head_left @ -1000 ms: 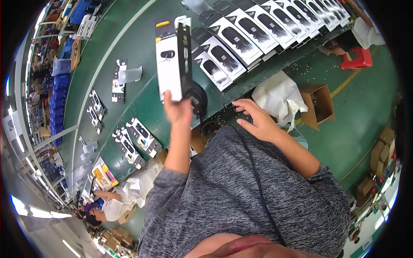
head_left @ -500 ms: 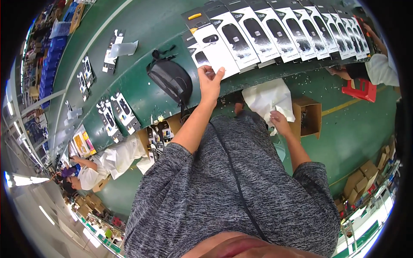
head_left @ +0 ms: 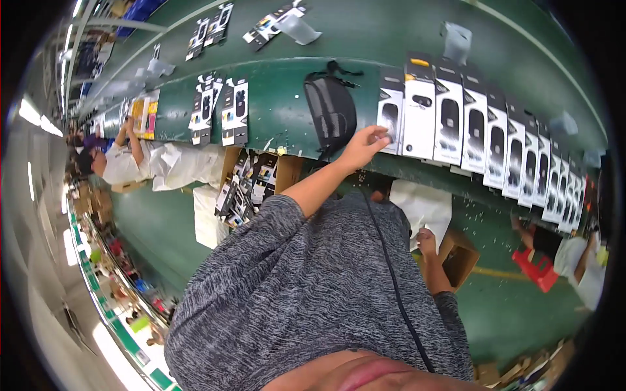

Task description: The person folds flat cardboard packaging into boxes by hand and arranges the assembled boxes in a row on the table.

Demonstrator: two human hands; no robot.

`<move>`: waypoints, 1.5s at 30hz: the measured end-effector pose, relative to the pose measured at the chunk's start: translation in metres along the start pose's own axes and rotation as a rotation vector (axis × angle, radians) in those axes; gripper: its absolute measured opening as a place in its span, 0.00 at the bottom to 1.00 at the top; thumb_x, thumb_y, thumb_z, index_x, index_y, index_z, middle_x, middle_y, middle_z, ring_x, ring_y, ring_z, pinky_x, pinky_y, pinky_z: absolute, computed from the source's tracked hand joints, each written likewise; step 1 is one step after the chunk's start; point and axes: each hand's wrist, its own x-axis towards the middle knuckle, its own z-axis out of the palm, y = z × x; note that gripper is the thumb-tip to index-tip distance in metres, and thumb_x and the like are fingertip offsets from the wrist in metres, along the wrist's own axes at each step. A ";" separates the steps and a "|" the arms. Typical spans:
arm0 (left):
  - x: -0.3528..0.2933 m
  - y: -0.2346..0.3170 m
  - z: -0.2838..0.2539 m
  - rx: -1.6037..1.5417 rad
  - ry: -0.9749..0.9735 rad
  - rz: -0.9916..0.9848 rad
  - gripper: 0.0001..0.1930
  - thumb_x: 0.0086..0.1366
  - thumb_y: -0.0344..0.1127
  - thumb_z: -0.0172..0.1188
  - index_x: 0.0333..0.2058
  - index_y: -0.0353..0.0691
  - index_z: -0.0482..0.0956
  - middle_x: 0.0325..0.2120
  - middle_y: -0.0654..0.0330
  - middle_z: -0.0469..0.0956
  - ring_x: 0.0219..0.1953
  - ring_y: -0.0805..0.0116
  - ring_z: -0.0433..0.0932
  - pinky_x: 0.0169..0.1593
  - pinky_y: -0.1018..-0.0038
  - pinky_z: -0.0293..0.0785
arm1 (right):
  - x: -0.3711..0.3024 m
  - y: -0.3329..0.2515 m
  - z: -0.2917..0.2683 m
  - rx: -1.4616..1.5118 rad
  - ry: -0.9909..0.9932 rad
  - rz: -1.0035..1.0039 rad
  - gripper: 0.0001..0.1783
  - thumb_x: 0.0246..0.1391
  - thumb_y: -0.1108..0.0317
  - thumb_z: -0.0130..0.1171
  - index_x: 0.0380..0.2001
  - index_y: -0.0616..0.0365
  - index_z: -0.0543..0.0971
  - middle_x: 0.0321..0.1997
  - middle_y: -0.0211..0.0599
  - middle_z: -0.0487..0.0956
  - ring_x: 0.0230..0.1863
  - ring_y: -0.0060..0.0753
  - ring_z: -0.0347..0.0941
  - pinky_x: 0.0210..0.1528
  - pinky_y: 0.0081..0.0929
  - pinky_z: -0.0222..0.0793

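My left hand [head_left: 366, 147] is at the bench's near edge, fingers apart and slightly bent. Its fingertips are by the lower end of a small black-and-white retail package [head_left: 390, 107]. Beside that lies a taller, mostly white package [head_left: 418, 124] with an orange mark at its top, first in a long overlapping row of black-and-white packages [head_left: 450, 120] picturing a dark oval device. Low by my body, my right hand [head_left: 427, 242] has its fingers closed on the edge of a white plastic bag [head_left: 427, 203]; the fingertips are partly hidden.
A black mesh pouch [head_left: 331, 111] with a strap lies left of my left hand. Below the green bench [head_left: 274, 98] stand an open carton of packages [head_left: 287, 174] and another carton [head_left: 464, 257]. A red stool [head_left: 535, 268] and co-workers flank me.
My view has swung, shifting the bench scene. My left hand has come off the tall white package and now sits by the smaller one. My right hand stays low at the bag.
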 end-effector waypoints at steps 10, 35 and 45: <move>0.022 -0.054 -0.336 0.409 0.129 -0.241 0.25 0.61 0.43 0.68 0.54 0.38 0.77 0.38 0.62 0.81 0.40 0.74 0.77 0.38 0.72 0.75 | -0.030 -0.177 0.108 0.178 0.107 -0.156 0.17 0.62 0.71 0.55 0.54 0.57 0.75 0.44 0.31 0.80 0.40 0.25 0.78 0.38 0.22 0.71; 0.099 0.015 -0.495 -0.974 0.075 0.134 0.35 0.68 0.35 0.59 0.69 0.38 0.55 0.56 0.58 0.72 0.60 0.64 0.70 0.68 0.53 0.61 | -0.191 -0.426 0.373 0.060 0.354 -0.429 0.16 0.65 0.64 0.57 0.50 0.64 0.78 0.42 0.31 0.82 0.41 0.20 0.76 0.41 0.20 0.71; -0.168 0.053 -0.483 -0.830 -0.103 0.214 0.42 0.63 0.43 0.66 0.70 0.36 0.54 0.61 0.57 0.71 0.63 0.63 0.69 0.70 0.45 0.54 | -0.071 -0.588 0.552 0.236 -0.633 0.067 0.21 0.65 0.55 0.57 0.56 0.54 0.74 0.37 0.25 0.79 0.34 0.19 0.73 0.34 0.18 0.65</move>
